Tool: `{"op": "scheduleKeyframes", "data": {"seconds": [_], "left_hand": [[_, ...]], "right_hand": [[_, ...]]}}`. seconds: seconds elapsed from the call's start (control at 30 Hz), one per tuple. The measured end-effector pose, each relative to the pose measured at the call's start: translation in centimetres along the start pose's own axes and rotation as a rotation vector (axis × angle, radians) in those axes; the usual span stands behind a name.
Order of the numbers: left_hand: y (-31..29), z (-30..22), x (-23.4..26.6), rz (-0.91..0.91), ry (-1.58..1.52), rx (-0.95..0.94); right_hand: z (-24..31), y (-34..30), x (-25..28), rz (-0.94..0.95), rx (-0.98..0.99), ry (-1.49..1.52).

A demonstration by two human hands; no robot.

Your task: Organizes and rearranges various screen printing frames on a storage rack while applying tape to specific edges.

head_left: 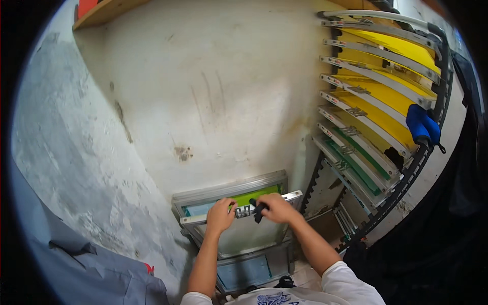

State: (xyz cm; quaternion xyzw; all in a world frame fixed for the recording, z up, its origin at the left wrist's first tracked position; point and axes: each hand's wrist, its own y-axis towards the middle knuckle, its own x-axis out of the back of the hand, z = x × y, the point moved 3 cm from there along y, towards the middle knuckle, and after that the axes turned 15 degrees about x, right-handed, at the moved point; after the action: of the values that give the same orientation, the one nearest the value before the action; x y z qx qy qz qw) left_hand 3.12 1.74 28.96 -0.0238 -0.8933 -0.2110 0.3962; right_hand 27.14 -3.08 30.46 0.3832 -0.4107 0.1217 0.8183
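Low against the wall leans a stack of metal-edged screen frames (230,179). In front of them stands a pale mesh screen frame (254,236) with a silver top bar. A small metal bracket (243,211) sits midway along that bar, between my hands. My left hand (220,215) is closed over the bar just left of the bracket, fingertips curled behind it. My right hand (277,208) is closed round a small black object (260,210) at the bar, right of the bracket. Its exact kind is hard to make out. Bright green mesh (251,196) shows behind the bar.
At right rises a black notched rack (441,96) holding several screen frames with yellow and green mesh. A blue item (423,124) hangs from it. Grey cloth (96,269) lies at lower left. Another frame with bluish mesh (244,273) stands low near my body. A wooden shelf (109,12) crosses the upper left.
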Motion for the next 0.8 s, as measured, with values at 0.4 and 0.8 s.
{"op": "scheduleKeyframes", "data": {"seconds": [0.4,0.8], "left_hand": [[2.4,-5.0,-3.4,0.052,-0.014,0.111],[0.4,-3.1,-8.2,0.184,-0.325,0.35]], "right_hand": [[-8.1,-6.4,8.4,0.188,-0.354,-0.054],[-8.6,-10.6,10.5,0.344,-0.27,-0.033]]}}
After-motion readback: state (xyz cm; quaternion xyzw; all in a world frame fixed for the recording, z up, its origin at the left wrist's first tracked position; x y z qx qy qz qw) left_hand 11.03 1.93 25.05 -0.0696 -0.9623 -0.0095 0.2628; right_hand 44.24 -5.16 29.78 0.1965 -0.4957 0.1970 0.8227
